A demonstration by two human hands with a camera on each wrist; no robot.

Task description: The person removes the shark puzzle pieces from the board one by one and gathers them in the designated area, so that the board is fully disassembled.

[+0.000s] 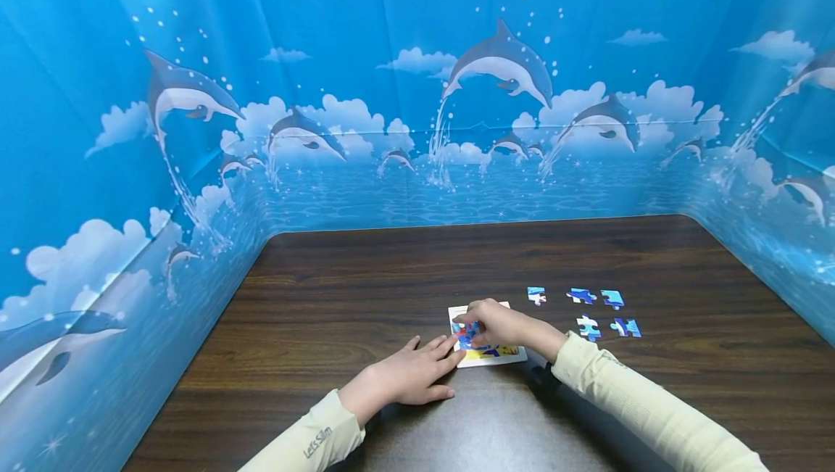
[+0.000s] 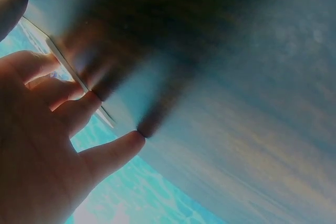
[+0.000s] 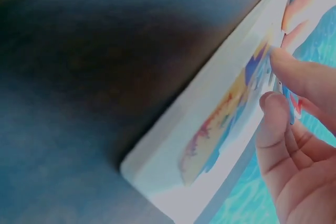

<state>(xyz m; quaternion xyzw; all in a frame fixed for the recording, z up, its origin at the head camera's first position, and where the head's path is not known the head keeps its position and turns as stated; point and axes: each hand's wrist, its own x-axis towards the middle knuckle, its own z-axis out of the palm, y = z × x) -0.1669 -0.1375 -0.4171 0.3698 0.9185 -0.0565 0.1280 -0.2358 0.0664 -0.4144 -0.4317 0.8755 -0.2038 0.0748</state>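
"What is printed on the left sleeve (image 1: 316, 430)?"
"'Let's Slim.'"
"The jigsaw board (image 1: 489, 362)?"
"White-rimmed, blue and yellow, it is laid on the table (image 1: 352, 276), its left edge touched by the left hand (image 1: 412, 373), fingers spread. A jigsaw piece (image 3: 292, 106) is pinched by the right hand (image 1: 499, 322). Rightward, past bare wood, five loose pieces (image 1: 582, 296) are scattered."

Five jigsaw pieces (image 1: 581, 296) lie loose, with one puzzle board (image 1: 496, 361), one table (image 1: 365, 276) and two grips (image 1: 414, 373).

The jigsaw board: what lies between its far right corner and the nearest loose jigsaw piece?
Nothing but a bare strip of dark wood-grain tabletop separates the jigsaw board from that loose jigsaw piece; the head view shows it.
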